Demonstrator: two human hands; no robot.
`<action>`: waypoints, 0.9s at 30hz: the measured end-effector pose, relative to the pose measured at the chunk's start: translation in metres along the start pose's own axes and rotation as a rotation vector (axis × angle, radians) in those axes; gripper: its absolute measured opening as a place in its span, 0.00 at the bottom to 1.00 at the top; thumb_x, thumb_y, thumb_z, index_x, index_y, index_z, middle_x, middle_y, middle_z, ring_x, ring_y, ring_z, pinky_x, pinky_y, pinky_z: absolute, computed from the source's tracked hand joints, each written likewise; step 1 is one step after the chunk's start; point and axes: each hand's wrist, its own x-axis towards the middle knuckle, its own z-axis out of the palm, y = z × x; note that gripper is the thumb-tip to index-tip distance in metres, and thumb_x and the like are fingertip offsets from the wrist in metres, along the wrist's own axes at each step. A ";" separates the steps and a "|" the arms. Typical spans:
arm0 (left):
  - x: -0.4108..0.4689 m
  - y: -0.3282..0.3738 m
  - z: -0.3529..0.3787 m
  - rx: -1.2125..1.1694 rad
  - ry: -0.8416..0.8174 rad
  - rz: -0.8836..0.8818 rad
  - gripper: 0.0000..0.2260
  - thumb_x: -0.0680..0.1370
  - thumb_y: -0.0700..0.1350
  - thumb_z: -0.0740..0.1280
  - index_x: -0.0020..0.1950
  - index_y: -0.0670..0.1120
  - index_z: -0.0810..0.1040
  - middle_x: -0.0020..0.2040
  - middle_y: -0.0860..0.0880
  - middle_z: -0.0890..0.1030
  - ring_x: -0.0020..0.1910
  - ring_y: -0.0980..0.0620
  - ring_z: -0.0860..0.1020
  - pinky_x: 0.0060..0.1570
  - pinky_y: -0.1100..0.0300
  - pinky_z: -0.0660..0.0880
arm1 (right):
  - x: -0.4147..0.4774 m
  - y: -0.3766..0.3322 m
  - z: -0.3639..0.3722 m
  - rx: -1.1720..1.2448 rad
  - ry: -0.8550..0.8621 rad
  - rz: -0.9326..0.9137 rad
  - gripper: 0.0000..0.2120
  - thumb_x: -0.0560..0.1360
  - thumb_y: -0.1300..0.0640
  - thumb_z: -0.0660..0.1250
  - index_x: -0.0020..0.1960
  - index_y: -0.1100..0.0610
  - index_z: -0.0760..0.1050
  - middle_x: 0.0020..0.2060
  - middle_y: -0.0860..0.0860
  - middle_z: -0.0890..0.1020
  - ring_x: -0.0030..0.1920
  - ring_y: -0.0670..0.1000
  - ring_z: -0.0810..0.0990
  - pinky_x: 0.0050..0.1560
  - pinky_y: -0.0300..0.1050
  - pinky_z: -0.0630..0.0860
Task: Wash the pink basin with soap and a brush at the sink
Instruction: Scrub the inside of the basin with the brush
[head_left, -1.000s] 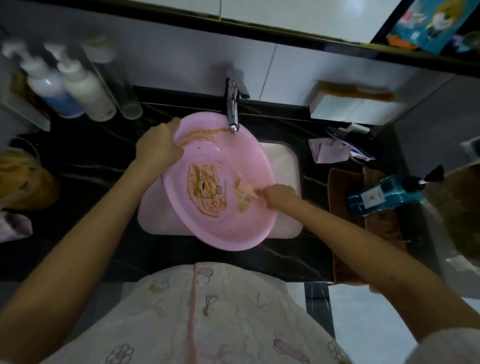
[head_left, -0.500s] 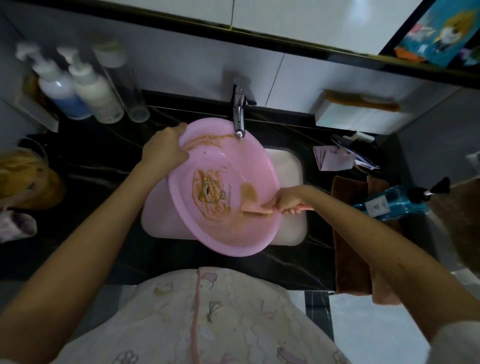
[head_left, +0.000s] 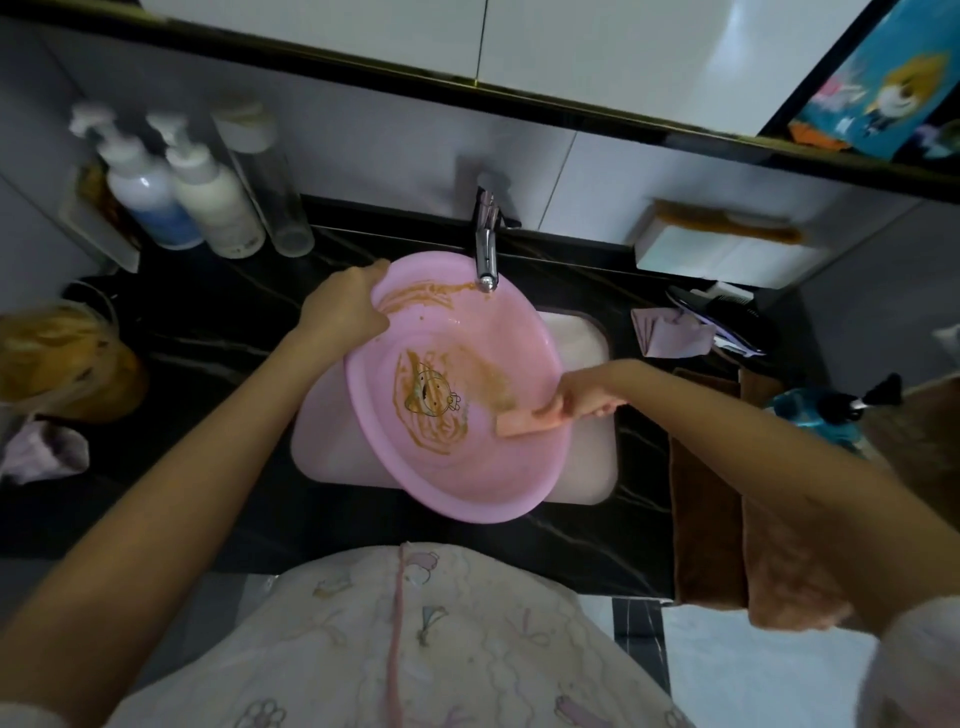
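A black marble counter (head_left: 218, 332) holds one white sink (head_left: 587, 467), with a round pink plastic basin (head_left: 467, 467) tilted over it under the chrome tap (head_left: 487, 249). The left hand (head_left: 345, 312) grips its far rim; the right hand (head_left: 582, 397) clasps a pink brush (head_left: 519, 423) against the brown-smeared inside. Three bottles (head_left: 208, 197) stand at the back left.

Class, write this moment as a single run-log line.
left hand: grips pink basin rim | right hand: holds brush on basin's inner wall | brown smears remain | tap: no water seen
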 end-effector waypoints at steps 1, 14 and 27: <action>0.000 0.000 0.000 0.003 0.007 -0.002 0.25 0.70 0.36 0.68 0.67 0.46 0.71 0.54 0.42 0.79 0.51 0.42 0.78 0.44 0.54 0.74 | -0.003 -0.002 0.008 0.082 -0.082 -0.011 0.21 0.77 0.66 0.59 0.67 0.49 0.71 0.30 0.51 0.74 0.25 0.47 0.69 0.27 0.36 0.67; -0.001 0.001 -0.006 0.015 -0.033 0.002 0.28 0.68 0.36 0.69 0.68 0.46 0.71 0.53 0.42 0.80 0.49 0.43 0.78 0.48 0.49 0.77 | 0.001 -0.026 -0.073 -0.822 0.798 -0.025 0.19 0.81 0.54 0.56 0.71 0.46 0.65 0.50 0.54 0.78 0.44 0.55 0.79 0.37 0.46 0.67; -0.001 -0.004 -0.006 0.012 -0.044 0.022 0.27 0.69 0.35 0.69 0.67 0.44 0.70 0.53 0.42 0.79 0.50 0.42 0.78 0.45 0.54 0.73 | 0.015 -0.021 -0.043 -0.470 0.363 0.173 0.20 0.79 0.46 0.59 0.70 0.47 0.68 0.49 0.52 0.78 0.47 0.53 0.79 0.47 0.44 0.74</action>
